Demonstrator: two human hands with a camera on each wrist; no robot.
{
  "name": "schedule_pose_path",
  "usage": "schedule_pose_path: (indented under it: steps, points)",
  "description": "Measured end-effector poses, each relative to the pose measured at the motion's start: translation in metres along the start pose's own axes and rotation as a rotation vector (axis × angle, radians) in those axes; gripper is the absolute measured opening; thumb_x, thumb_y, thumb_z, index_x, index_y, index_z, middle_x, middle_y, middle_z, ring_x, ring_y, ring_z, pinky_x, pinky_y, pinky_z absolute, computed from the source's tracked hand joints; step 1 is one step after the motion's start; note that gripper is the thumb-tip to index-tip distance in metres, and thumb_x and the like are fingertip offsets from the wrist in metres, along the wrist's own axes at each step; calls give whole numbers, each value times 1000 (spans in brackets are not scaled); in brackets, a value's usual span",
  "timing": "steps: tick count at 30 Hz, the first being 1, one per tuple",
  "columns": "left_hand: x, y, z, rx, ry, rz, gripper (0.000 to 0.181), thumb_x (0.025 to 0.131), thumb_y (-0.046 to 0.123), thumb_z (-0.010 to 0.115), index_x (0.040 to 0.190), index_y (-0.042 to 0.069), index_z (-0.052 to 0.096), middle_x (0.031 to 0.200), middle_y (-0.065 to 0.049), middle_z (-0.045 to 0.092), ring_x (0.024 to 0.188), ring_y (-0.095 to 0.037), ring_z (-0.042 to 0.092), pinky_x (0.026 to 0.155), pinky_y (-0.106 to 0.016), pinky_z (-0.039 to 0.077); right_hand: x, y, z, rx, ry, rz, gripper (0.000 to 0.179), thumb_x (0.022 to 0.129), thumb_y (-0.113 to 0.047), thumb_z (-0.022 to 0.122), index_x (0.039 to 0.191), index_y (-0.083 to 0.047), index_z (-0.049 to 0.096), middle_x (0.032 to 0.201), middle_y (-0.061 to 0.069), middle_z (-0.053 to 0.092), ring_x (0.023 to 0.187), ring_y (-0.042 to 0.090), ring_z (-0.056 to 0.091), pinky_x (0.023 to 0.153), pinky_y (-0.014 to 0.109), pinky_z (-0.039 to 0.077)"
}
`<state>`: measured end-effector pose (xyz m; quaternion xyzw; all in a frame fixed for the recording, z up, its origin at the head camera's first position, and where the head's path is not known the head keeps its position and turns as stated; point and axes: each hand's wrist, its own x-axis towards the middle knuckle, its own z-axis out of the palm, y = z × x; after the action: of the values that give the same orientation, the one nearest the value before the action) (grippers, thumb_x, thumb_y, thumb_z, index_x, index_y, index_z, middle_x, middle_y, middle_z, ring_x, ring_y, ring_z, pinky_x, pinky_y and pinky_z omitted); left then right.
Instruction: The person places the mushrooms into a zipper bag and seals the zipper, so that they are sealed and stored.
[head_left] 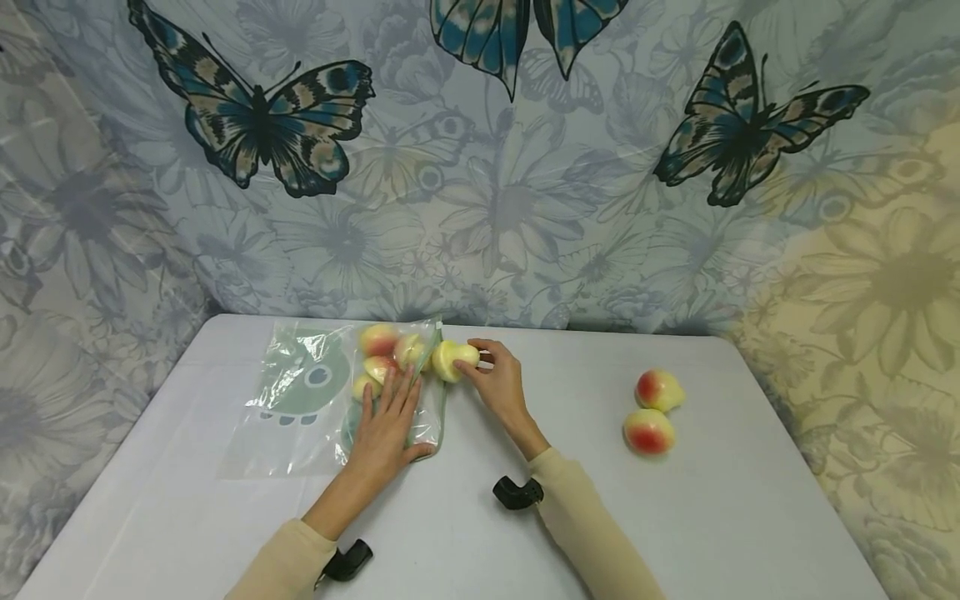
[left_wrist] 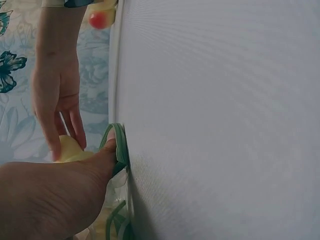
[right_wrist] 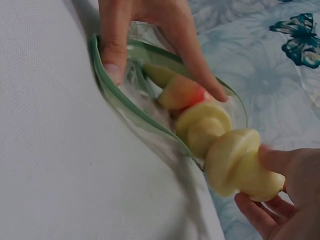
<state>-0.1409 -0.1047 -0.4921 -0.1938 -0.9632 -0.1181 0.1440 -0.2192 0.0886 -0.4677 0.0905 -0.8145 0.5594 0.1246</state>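
Observation:
A clear zip bag with a green edge (head_left: 442, 417) lies on the table, with several yellow and red pears (head_left: 378, 339) inside it. Spread, straight fingers of my left hand (head_left: 386, 433) rest on the bag; in the right wrist view its thumb (right_wrist: 114, 62) sits inside the gaping green mouth (right_wrist: 127, 107). At the mouth, my right hand (head_left: 498, 379) pinches a yellow pear (head_left: 450, 361) between thumb and fingers. That pear (right_wrist: 235, 165) is right beside another yellow pear (right_wrist: 205, 127) just inside the opening.
Two red and yellow pears, one behind (head_left: 658, 390) and one in front (head_left: 649, 432), lie on the right side of the white table (head_left: 720, 517). A butterfly-patterned cloth (head_left: 510, 208) hangs behind the table's back edge. Both wrists carry black camera mounts (head_left: 517, 493).

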Motion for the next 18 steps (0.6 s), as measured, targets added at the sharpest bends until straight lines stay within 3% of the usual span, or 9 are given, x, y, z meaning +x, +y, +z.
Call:
schedule_pose_path:
  steps: [11, 18]
  points:
    - [-1, 0, 0, 18, -12, 24, 110, 67, 49, 82, 152, 2, 32, 161, -13, 21, 148, -36, 16, 113, -64, 14, -7, 3, 17, -93, -42, 87, 40, 82, -24, 80, 113, 0, 71, 102, 13, 73, 89, 24, 70, 74, 33, 57]
    - [0, -1, -1, 10, -17, 16, 108, 67, 50, 81, 151, 2, 34, 161, -14, 22, 148, -37, 16, 113, -64, 14, -9, -1, 16, -108, -60, 39, 41, 85, -21, 77, 116, 4, 69, 109, 16, 72, 94, 27, 69, 81, 36, 56]
